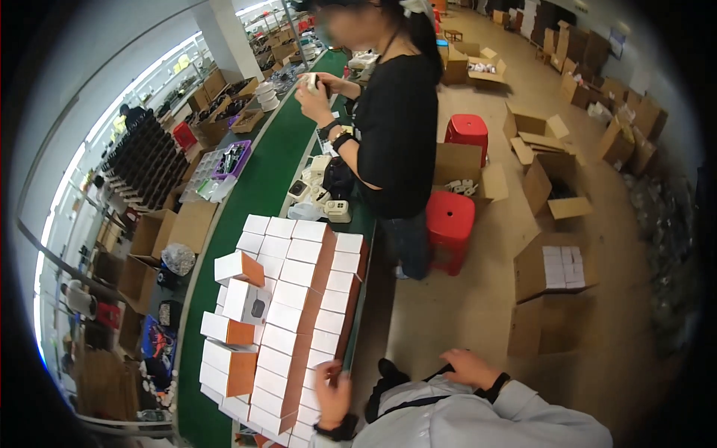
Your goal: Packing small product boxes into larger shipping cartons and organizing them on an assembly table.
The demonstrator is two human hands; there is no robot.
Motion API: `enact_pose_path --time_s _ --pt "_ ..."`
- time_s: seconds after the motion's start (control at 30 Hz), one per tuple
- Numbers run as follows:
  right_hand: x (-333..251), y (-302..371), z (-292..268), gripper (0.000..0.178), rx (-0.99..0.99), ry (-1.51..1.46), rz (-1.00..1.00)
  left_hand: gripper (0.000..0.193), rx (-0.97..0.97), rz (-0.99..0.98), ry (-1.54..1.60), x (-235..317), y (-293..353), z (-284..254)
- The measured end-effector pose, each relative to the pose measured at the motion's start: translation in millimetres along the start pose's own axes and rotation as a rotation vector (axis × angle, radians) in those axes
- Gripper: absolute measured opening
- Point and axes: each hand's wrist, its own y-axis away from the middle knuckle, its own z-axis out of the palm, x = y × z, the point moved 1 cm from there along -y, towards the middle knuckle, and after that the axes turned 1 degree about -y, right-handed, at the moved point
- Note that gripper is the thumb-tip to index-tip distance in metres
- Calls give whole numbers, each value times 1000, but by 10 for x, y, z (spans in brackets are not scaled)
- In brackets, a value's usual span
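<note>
My left hand point(332, 393) is at the near right side of a big block of small white boxes point(287, 313) with orange-brown sides. Its fingers are slightly bent and apart, with nothing visible in them; whether the fingertips touch the boxes I cannot tell. Several boxes stand loose on top of the block, one white box point(248, 300) showing a dark device picture. My right hand point(472, 369) is low by my lap, fingers stretched out and empty. Both wrists wear dark bands.
The boxes stand on a green bench point(250, 179). Beyond them lie pale devices point(317, 190). A person in black point(399, 112) stands there, holding a small pale device point(311, 82). Red stools point(449, 224) and open cartons point(556, 272) stand on the floor to the right.
</note>
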Motion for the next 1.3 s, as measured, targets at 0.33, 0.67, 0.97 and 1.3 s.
enact_pose_path --time_s 0.33,0.67,0.97,1.3 --pt "1330 1253 -594 39 352 -184 352 27 -714 -473 22 -597 -91 2305" --pt "2380 2586 -420 46 787 -759 670 21 -1247 -33 -360 456 -633 4975" --pt "4875 2839 70 51 1114 -1281 1146 36 -1797 606 -453 660 711 9732" --pt "7930 1625 2702 70 1278 -2315 1706 90 -1604 383 -1562 -2488 1896 12166"
